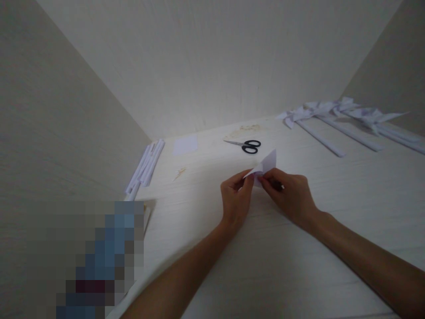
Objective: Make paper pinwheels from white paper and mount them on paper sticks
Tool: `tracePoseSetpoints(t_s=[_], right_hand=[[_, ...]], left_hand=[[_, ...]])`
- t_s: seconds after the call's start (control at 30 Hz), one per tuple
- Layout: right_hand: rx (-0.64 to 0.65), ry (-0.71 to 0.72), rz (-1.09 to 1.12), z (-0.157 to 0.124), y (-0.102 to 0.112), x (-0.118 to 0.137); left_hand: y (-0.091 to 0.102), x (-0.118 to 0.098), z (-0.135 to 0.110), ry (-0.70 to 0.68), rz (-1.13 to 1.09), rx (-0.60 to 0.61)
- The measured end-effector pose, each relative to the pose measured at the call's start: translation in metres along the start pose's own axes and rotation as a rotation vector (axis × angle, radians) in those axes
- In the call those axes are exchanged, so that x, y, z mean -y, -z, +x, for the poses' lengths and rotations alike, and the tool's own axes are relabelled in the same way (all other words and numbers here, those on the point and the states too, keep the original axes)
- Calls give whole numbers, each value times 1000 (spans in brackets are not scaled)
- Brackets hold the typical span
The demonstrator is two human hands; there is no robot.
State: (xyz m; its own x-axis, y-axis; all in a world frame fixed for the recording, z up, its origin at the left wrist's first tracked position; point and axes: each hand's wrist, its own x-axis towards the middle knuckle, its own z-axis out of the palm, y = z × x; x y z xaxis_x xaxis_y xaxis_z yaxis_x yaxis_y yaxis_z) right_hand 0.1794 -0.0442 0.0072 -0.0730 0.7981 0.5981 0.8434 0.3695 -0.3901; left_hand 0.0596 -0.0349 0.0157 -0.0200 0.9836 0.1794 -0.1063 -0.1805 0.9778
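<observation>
Between my two hands is a small piece of white paper, bent so that parts of it stand up. My left hand pinches its left side, thumb toward me. The fingers of my right hand are closed on the lower right part of the same paper. Both hands are just above the white table. Beyond the paper lie scissors with black handles, their blades pointing left. Where the fingertips meet the paper, some of it is hidden.
Paper pinwheels on rolled white sticks lie at the back right. Rolled paper sticks are stacked at the left edge. A flat paper square and thin toothpick-like pieces lie at left. Walls enclose the table. A blurred patch covers the lower left.
</observation>
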Motion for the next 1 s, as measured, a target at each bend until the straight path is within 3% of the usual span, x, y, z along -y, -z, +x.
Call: tracePoseSetpoints(t_s=[0.2, 0.63, 1.0], right_hand=[[32, 44, -6, 0, 2, 0], [64, 46, 11, -1, 1, -1], [5, 45, -21, -2, 1, -2]], left_hand=[[-1, -1, 0, 59, 2, -48], [-1, -3, -2, 25, 104, -69], [-2, -4, -1, 37, 75, -66]])
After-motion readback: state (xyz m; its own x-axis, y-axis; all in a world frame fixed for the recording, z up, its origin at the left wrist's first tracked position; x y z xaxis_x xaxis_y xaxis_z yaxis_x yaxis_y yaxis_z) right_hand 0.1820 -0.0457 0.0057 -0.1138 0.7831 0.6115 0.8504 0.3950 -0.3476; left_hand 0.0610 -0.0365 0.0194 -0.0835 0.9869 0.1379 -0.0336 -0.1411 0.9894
